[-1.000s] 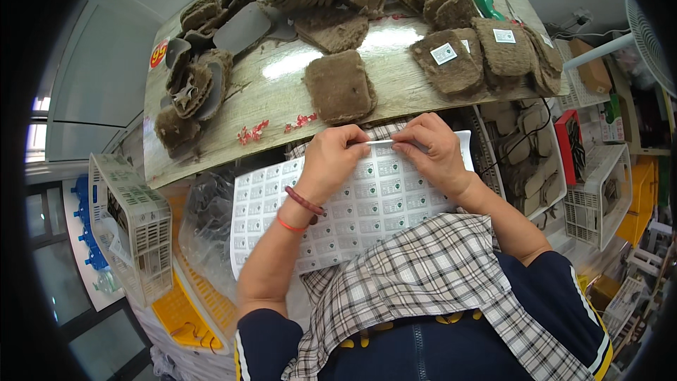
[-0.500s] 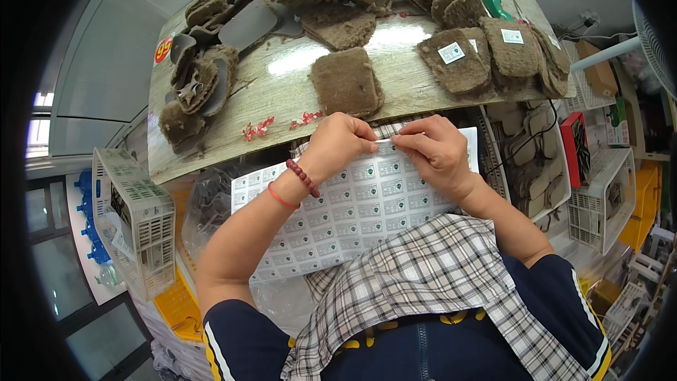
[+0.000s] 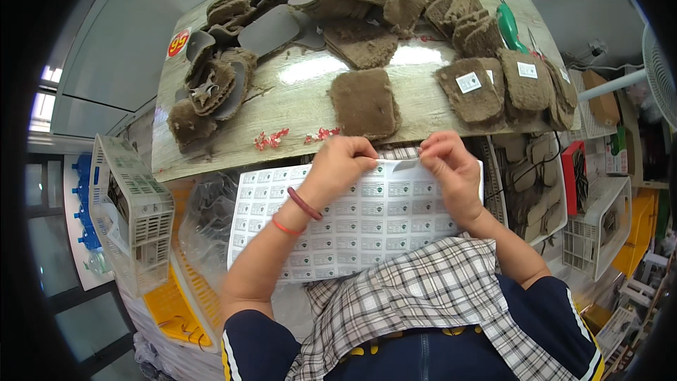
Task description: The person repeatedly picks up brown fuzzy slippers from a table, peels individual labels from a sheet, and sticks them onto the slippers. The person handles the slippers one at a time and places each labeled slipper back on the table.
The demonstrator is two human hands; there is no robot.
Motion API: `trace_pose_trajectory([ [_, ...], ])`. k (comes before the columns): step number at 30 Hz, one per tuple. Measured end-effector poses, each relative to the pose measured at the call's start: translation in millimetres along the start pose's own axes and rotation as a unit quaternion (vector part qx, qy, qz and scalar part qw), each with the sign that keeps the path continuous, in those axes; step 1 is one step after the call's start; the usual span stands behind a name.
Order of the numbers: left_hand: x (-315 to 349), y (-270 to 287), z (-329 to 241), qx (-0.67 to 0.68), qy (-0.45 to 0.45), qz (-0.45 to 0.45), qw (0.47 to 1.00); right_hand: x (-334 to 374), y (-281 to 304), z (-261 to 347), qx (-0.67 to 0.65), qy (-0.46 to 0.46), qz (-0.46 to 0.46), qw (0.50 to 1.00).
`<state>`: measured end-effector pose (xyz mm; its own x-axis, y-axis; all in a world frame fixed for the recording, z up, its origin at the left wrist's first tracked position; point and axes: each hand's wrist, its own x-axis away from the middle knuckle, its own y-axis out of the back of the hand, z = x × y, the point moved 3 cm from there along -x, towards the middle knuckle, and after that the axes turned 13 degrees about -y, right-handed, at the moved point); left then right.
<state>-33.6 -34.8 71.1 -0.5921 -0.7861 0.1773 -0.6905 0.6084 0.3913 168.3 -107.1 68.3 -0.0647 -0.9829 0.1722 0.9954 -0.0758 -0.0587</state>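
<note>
Down low, both hands at the top edge of a white sticker sheet (image 3: 345,222) spread across the lap and overlapping the near edge of the wooden table (image 3: 296,102). Left hand (image 3: 342,169) pressed on the sheet's upper margin, fingers curled together, thumb tucked under; two bands on that wrist. Right hand (image 3: 451,169) just beside it, thumb and forefinger pinched on a small sticker (image 3: 403,164) lifted at the sheet's top edge. Little gap between the two hands. Directly beyond the knuckles, a single brown fuzzy pad (image 3: 364,102) lying flat near the table's front edge, with bare wood to its left and small red scraps (image 3: 271,139) along that edge. Further right, labelled brown pads (image 3: 474,88) overlapping close to the table's right edge. Far side crowded with heaped fuzzy pieces and grey soles (image 3: 271,28). White crate (image 3: 134,212) off the left, another basket (image 3: 599,226) off the right, hemming the lap space.
</note>
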Motion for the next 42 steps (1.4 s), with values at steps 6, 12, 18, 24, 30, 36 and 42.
trace_pose_trajectory([
  [6, 4.5, -21.1, -17.8, -0.241, -0.228, -0.177, 0.927, -88.8, -10.8, 6.5, -0.039, -0.097, 0.021, 0.994],
  [12, -3.3, -34.2, -4.4, -0.245, -0.211, -0.155, 0.933, -136.3, -34.7, -17.4, 0.043, -0.119, 0.045, 0.991],
  [18, -2.0, -33.6, 1.1, -0.235, -0.217, -0.155, 0.935, -143.7, -35.9, -29.9, 0.068, -0.162, 0.024, 0.984],
  [24, -1.6, -32.6, -1.1, -0.236, -0.22, -0.157, 0.933, -144.5, -37.5, -33.2, 0.098, -0.126, 0.009, 0.987],
  [30, 0.1, -32.2, 0.5, -0.225, -0.209, -0.149, 0.94, -143.6, -39.9, -33.4, 0.133, -0.11, -0.012, 0.985],
  [36, -2.2, -26.6, -6.8, -0.218, -0.206, -0.136, 0.944, -138.5, -43.7, -27.1, 0.162, -0.116, -0.026, 0.98],
  [42, -4.9, -26.2, -4.9, -0.246, -0.181, -0.11, 0.946, -134.5, -48.0, -23.6, 0.192, -0.105, -0.043, 0.975],
])
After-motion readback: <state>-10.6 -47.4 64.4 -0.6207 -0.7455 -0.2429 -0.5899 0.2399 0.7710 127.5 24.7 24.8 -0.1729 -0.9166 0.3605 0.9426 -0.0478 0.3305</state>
